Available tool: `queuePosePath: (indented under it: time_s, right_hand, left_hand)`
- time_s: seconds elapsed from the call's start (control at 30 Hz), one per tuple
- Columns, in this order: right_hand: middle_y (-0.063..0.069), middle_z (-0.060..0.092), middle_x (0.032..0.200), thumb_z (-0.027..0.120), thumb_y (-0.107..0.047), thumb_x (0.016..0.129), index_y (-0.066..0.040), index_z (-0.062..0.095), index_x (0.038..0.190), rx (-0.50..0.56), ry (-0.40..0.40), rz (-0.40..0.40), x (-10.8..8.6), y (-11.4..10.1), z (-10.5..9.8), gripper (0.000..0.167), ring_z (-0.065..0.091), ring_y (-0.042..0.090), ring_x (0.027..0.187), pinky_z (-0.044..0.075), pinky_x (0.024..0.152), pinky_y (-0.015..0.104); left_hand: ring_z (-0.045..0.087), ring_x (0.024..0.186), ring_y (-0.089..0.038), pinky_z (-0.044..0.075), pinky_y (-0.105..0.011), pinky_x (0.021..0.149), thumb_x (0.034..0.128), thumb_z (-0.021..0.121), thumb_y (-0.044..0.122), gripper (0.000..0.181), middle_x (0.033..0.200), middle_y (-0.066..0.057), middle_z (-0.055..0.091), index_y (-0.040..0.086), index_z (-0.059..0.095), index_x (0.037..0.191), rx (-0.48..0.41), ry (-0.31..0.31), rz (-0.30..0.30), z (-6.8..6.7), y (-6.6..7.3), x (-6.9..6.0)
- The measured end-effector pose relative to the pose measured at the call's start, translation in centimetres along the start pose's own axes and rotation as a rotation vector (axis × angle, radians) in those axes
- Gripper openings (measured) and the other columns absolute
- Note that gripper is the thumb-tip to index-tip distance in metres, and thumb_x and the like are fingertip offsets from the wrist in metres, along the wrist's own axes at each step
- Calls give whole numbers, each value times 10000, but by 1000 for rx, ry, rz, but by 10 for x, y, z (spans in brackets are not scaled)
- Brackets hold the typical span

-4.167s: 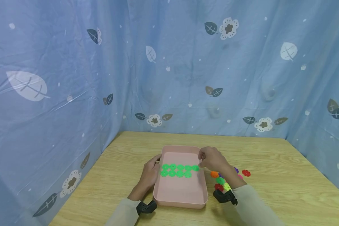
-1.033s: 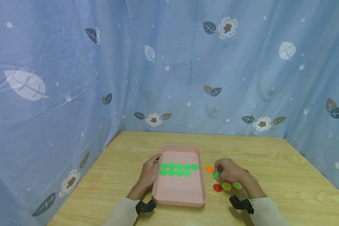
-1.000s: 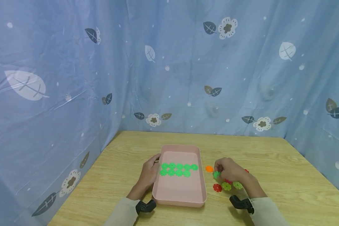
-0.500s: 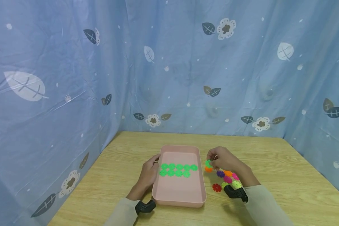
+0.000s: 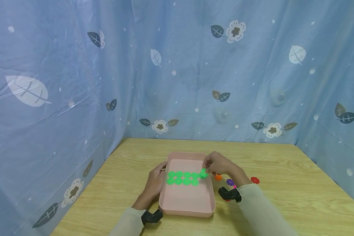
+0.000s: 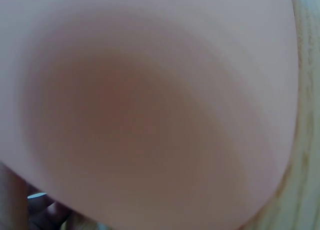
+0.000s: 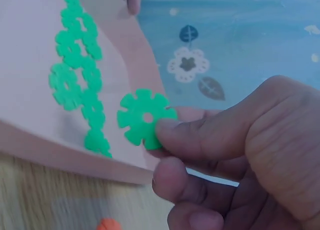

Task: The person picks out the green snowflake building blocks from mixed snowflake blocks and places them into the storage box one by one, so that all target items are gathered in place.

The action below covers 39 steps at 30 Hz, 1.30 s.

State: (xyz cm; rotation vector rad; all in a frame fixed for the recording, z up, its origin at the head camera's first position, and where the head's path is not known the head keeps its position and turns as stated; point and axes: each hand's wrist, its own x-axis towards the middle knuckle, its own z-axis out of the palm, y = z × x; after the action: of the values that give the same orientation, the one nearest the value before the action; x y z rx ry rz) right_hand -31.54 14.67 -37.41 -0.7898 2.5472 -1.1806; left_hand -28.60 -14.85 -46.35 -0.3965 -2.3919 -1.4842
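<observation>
A pink tray (image 5: 187, 200) sits on the table, holding two rows of green notched plastic discs (image 5: 186, 181). My left hand (image 5: 155, 180) grips the tray's left side; in the left wrist view the blurred pink wall (image 6: 150, 115) hides most of the hand. My right hand (image 5: 219, 164) is over the tray's right rim. Its thumb and forefinger pinch one green notched disc (image 7: 145, 117) by the edge, tilted up. In the head view that disc (image 5: 204, 173) overlaps the right end of the far row, and whether they touch cannot be told there.
Right of the tray lie loose discs: an orange one (image 5: 218, 177), a purple one (image 5: 230, 182) and a red one (image 5: 255, 180). Others are partly hidden by the right forearm and its black wrist mount (image 5: 228, 194). A blue curtain (image 5: 194, 82) surrounds the wooden table (image 5: 141, 147).
My right hand has picked a green disc from the loose pile and carried it left over the tray's right side. My left hand keeps its place on the tray.
</observation>
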Motion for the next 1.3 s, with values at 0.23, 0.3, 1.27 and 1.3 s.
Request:
queuePosePath:
  time_s: [0.23, 0.3, 1.27, 1.3]
  right_hand:
    - [41, 538, 604, 631, 154, 828, 42, 694, 817, -37, 4, 23, 11, 9, 14, 129, 374, 128, 451, 360, 459, 267]
    - [23, 513, 582, 644, 146, 821, 15, 695, 788, -72, 11, 61, 13, 8, 18, 144, 354, 120, 444, 354, 452, 257]
    - [-10, 595, 741, 841, 41, 749, -101, 655, 717, -438, 77, 206, 18, 2, 38, 237, 576, 175, 638, 436, 566, 306]
    - [-10, 594, 746, 839, 45, 747, -102, 657, 718, -434, 83, 201, 18, 2, 38, 236, 570, 175, 639, 440, 566, 309]
  left_hand:
    - [656, 1175, -328, 530, -473, 941, 1058, 354, 93, 446, 1365, -206, 605, -31, 502, 1461, -4, -2, -4, 0, -1, 1]
    - [655, 1179, -324, 525, -480, 952, 1057, 355, 96, 447, 1363, -201, 608, -27, 506, 1459, -4, 2, -6, 0, -1, 1]
    - [681, 1104, -296, 532, -458, 911, 1062, 361, 101, 443, 1350, -184, 621, -14, 507, 1464, 12, 1, -7, 0, 1, 0]
    - [680, 1110, -300, 530, -459, 916, 1063, 358, 101, 444, 1356, -187, 617, -16, 504, 1465, 14, 0, -6, 0, 2, 0]
